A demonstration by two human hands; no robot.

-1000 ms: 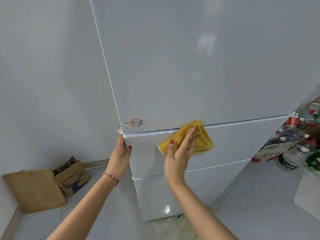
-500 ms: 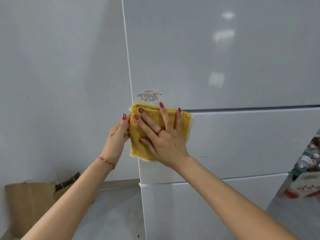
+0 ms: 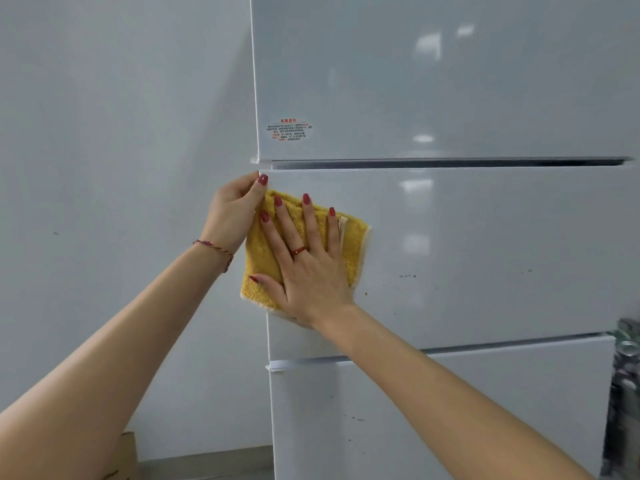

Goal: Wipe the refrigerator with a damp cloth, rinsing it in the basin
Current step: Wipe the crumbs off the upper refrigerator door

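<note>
Against the refrigerator's (image 3: 450,254) middle drawer front, a yellow cloth (image 3: 263,258) is pressed flat by the right hand (image 3: 308,268), fingers spread. The drawer's left edge is gripped by the left hand (image 3: 235,209), fingers curled around it.

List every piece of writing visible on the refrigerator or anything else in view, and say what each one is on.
Sticker at the lower left corner of the upper door of the refrigerator: several lines of red and dark print, too small and blurred to read.
Yellow cloth, middle drawer front, lower drawer front: no writing visible.
Blurred items at the right edge: nothing legible.
</note>
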